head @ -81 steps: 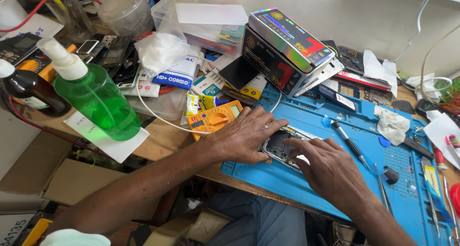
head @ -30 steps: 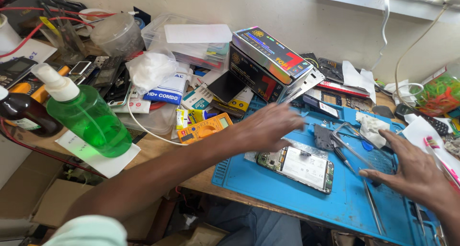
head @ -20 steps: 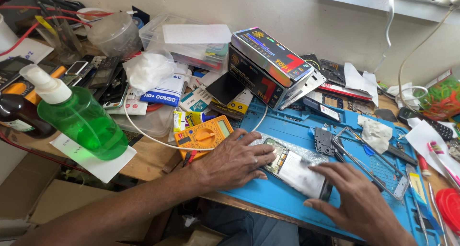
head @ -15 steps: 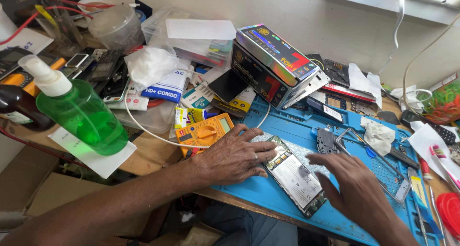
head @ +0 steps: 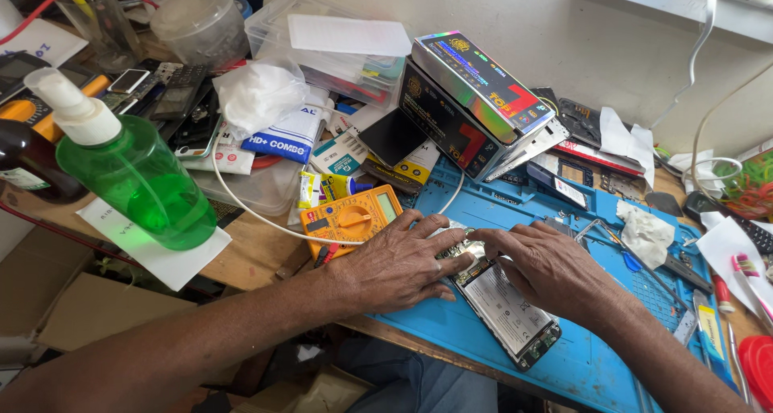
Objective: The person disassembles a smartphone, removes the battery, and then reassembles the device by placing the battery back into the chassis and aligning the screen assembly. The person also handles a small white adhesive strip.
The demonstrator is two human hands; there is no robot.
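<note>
An opened smartphone (head: 507,308), back cover off with its battery showing, lies at a slant on the blue work mat (head: 580,365). My left hand (head: 398,260) rests palm down on the mat, fingers pressing the phone's upper left end. Over the phone's upper middle lies my right hand (head: 551,268), its fingertips meeting the left hand's at the top of the phone. The phone's upper part is hidden under both hands. An orange multimeter (head: 350,217) sits just behind my left hand.
A green spray bottle (head: 133,171) stands at the left on a paper. Stacked boxes (head: 471,99), plastic containers, a white cable and crumpled tissue (head: 644,232) crowd the back. Tweezers and screwdrivers lie on the mat's right side. The table's front edge runs below my forearms.
My right hand came in from the right side of the mat onto the phone. The left hand stayed at the phone's upper end. The phone has turned slightly on the mat.
</note>
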